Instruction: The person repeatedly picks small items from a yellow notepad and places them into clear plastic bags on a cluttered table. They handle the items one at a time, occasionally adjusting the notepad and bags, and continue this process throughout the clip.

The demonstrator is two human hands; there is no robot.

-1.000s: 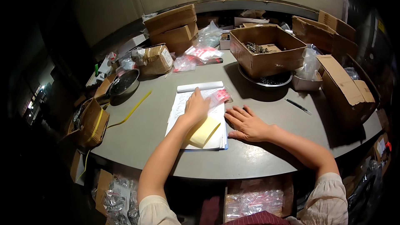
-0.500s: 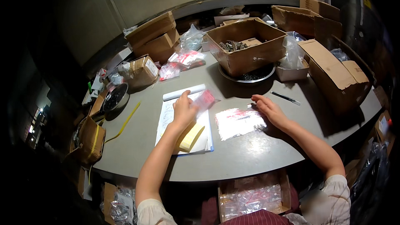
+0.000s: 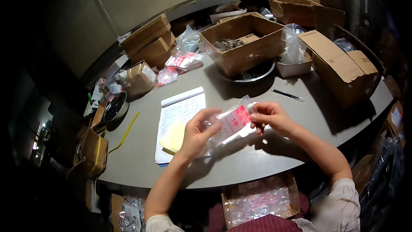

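Above the table I hold a clear plastic zip bag (image 3: pixel 231 122) with red print, tilted between my hands. My left hand (image 3: pixel 198 133) pinches its left side between thumb and fingers. At the bag's right edge, the fingers of my right hand (image 3: pixel 274 118) are closed on the plastic. Partly hidden under the bag and my right hand lies a pile of flat clear bags (image 3: pixel 245 135), bright with glare. Left of my left hand is a notepad (image 3: pixel 183 103) with handwriting, and a yellow paper pad (image 3: pixel 174 136) rests on its lower part.
A large carton (image 3: pixel 246 53) of metal parts sits over a metal bowl (image 3: pixel 257 76) of dark pieces. A pen (image 3: pixel 287 95) lies to the right, near an open carton (image 3: pixel 343 73). Yellow strap (image 3: pixel 125 134) lies at left. Below the table edge is a box of filled bags (image 3: pixel 257 204).
My left hand has brought the bag from over the notepad rightward to the middle. My right hand has left the bag pile and taken the bag's right edge. The view has shifted slightly.
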